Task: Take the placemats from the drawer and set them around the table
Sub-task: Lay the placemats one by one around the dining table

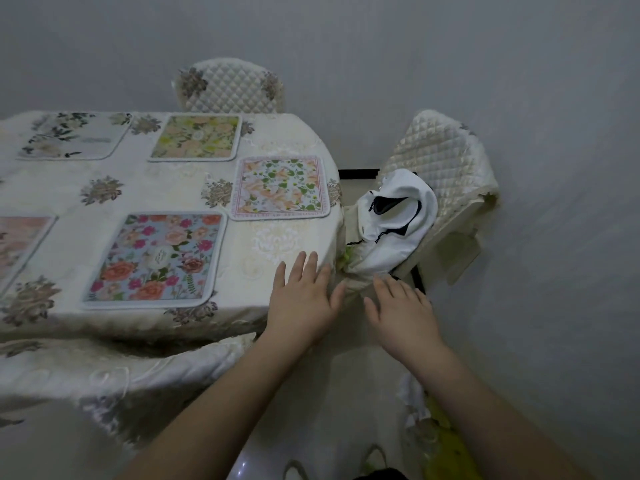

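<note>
Here the left hand [304, 299] lay flat with its fingers straight on the tablecloth [166, 188] at the near right corner of the desk, and the right hand [401, 317] hovered just beside it off the desk's edge, fingers spread; neither grip held anything. Five placemats showed on the desk: a blue rose placemat [157, 259] nearest the left hand, an orange-and-green leaf placemat [280, 187] beyond it by the right edge, a yellow-green placemat [197, 137] at the far side before the far quilted chair [230, 86], a pale placemat with dark leaves [72, 135] at far left, and a pink placemat [19, 244] cut off by the frame. The laying seemed nearly or wholly finished. To finish it well, each mat should probably sit square to its edge and before a chair; the right-hand chair [440, 157] carried a white cloth bag [398, 216]. The drawer was out of view.
</note>
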Demonstrator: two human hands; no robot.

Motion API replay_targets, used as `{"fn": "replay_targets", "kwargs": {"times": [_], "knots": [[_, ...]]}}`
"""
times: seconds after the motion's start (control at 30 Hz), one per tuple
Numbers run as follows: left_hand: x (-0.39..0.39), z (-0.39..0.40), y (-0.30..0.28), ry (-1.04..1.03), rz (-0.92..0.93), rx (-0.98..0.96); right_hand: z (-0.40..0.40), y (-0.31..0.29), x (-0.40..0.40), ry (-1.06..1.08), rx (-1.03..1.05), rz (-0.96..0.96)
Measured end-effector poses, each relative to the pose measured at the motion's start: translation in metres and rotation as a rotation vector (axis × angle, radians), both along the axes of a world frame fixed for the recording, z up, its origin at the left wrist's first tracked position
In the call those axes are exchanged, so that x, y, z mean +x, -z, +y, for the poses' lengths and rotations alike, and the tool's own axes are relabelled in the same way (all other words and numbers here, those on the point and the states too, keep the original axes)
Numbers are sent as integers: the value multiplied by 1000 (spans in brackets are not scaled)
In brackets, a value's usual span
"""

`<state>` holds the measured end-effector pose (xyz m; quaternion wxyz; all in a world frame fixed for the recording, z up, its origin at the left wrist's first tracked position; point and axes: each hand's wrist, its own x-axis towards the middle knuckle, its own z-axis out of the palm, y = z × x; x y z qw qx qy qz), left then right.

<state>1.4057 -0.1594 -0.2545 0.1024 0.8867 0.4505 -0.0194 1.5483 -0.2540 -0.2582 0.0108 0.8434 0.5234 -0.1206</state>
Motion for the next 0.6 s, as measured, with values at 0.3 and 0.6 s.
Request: {"fn": "replay_targets", "kwargs": {"times": [0.3, 0.6], "knots": [[12, 5, -51, 8, 25, 87, 4, -53, 22, -43, 138, -98], [21, -20, -68, -75, 55, 99, -14, -71, 36, -103, 252, -53]]}}
